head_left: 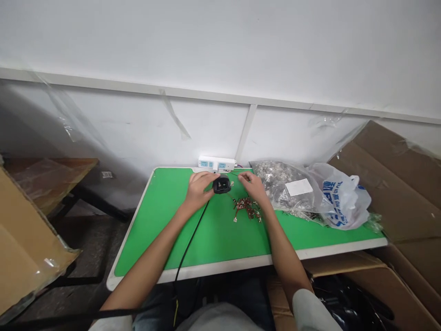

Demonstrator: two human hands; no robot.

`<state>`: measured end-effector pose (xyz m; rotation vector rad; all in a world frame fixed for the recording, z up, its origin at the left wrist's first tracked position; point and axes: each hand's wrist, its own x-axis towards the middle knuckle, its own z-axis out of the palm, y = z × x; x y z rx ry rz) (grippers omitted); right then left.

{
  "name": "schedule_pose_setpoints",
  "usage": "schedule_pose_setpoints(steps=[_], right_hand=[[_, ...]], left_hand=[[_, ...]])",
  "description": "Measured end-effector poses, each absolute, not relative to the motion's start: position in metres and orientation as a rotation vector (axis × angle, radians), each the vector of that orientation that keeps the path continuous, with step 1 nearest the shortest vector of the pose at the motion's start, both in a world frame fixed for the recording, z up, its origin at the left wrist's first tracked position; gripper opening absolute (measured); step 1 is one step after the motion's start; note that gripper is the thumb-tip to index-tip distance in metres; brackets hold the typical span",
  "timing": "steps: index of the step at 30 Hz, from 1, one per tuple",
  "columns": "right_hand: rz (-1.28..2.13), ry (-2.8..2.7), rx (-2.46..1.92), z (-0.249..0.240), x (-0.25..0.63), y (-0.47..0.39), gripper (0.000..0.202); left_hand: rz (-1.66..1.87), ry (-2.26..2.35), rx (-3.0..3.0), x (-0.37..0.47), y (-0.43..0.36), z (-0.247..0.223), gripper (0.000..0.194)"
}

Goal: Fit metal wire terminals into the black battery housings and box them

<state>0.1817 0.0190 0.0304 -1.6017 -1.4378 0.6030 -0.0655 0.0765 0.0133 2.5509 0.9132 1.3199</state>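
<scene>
My left hand [199, 189] is closed on a small black plastic housing [221, 185], gripping its left side above the green tabletop [172, 184]. Small light parts show inside it. To its right, the fingers of my right hand [252, 185] are pinched together near a thin dark line that looks like a wire; what they hold is too small to make out. Just below the right hand lies a loose pile of small metal parts with red wires [246, 208]. A black cable [189, 246] runs from below the left hand over the table's front edge.
A white power strip [216, 163] stands at the table's back against the wall. Right of the pile lie a clear bag of small parts [275, 177] with a white label and a white plastic bag [344, 202]. Cardboard boxes [389, 184] stand at right; another box [31, 243] is at left.
</scene>
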Motion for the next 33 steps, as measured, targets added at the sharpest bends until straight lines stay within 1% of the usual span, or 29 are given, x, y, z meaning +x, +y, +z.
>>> schedule_pose_setpoints(steps=[2,5,8,11,15,20,23,26,30,33], right_hand=[[0.674,-1.619,-1.591,0.034,0.192,0.016,0.023],[0.808,-1.825,-1.619,0.035,0.196,0.013,0.019],[0.893,-1.926,-1.685,0.032,0.186,0.012,0.016],[0.963,-1.975,-1.72,0.027,0.173,0.012,0.006],[0.908,-2.002,-1.724,0.026,0.167,0.012,0.01],[0.782,-1.732,-1.634,0.028,0.176,0.019,0.013],[0.913,-1.438,-1.454,0.031,0.177,0.022,0.026],[1.063,-1.207,-1.27,0.033,0.171,0.021,0.041],[1.117,-1.016,-1.095,0.031,0.157,0.02,0.046],[1.108,-0.983,-1.023,0.027,0.148,0.02,0.043]], left_hand=[[1.361,0.933,2.522,-0.067,0.079,0.013,0.028],[1.358,0.944,2.517,-0.068,0.082,0.01,0.027],[1.334,0.919,2.545,-0.069,0.082,0.007,0.028],[1.331,0.893,2.567,-0.069,0.081,0.007,0.028],[1.337,0.888,2.56,-0.069,0.08,0.008,0.027],[1.264,0.911,2.547,-0.069,0.079,0.005,0.031],[1.238,0.887,2.533,-0.068,0.079,0.003,0.036],[1.259,0.866,2.422,-0.065,0.079,0.003,0.036],[1.314,0.853,1.993,-0.057,0.076,0.008,0.037],[1.24,0.785,1.573,-0.051,0.073,0.015,0.051]])
